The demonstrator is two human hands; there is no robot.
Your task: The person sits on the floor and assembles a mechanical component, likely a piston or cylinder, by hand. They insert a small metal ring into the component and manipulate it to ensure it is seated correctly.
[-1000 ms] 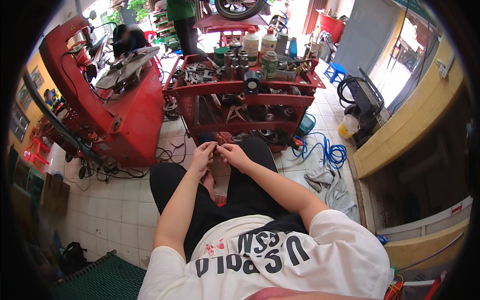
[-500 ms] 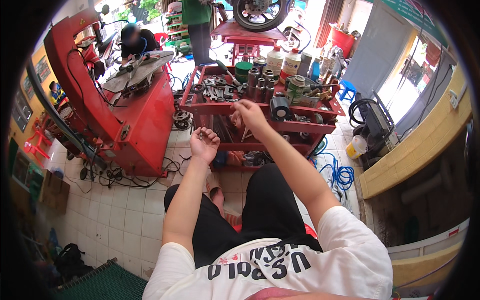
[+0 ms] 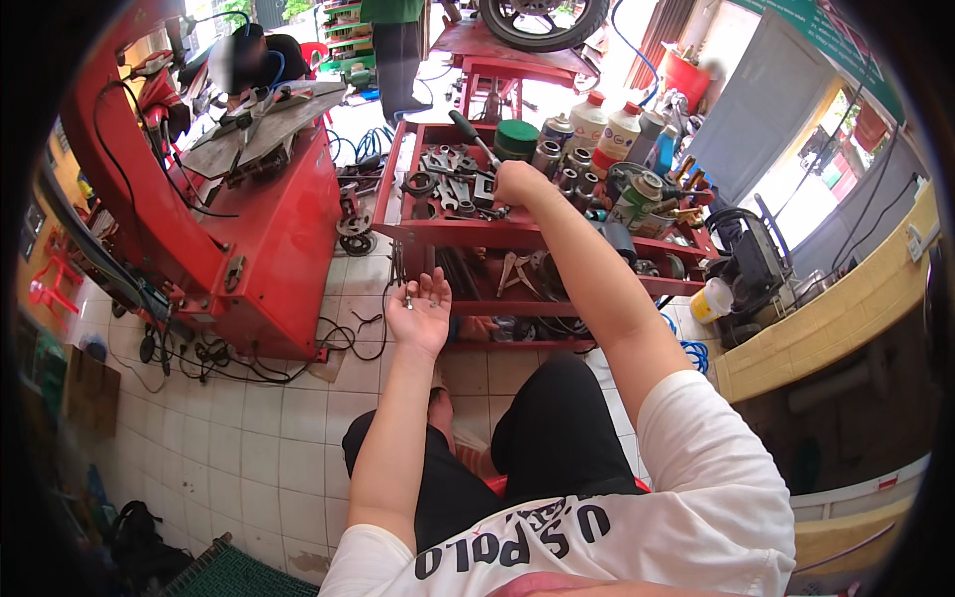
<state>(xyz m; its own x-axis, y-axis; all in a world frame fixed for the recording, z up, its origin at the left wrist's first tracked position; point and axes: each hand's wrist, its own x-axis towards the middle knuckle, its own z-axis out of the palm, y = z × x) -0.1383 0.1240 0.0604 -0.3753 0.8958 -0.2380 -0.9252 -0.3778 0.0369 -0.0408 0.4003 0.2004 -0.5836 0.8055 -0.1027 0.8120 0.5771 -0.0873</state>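
Observation:
My left hand [image 3: 420, 316] is palm up in front of the red tool cart [image 3: 468, 234], fingers half curled. Small metal parts [image 3: 409, 301], perhaps bolts, rest in its palm. Over the cart's top tray reaches my right hand [image 3: 521, 185], its fingers curled and pointing down; its fingertips are mostly hidden, so what they hold cannot be made out. Several wrenches [image 3: 456, 191] lie to its left, and upright steel sockets [image 3: 569, 179] stand to its right. Behind it are a screwdriver-like tool with a dark handle [image 3: 464, 126] and a green round tub [image 3: 516, 140].
White bottles [image 3: 621, 131] and a spray can [image 3: 642, 194] crowd the tray's right side. On the left stands a red machine [image 3: 269, 249], with black cables [image 3: 249, 360] on the tiles. A wheel [image 3: 545, 20] rests on a red stand beyond. A person [image 3: 261, 62] is at the far left.
My right hand has moved forward from the cart's front edge into the top tray. My left hand has turned more palm up and opened, showing the small metal parts. The view has shifted.

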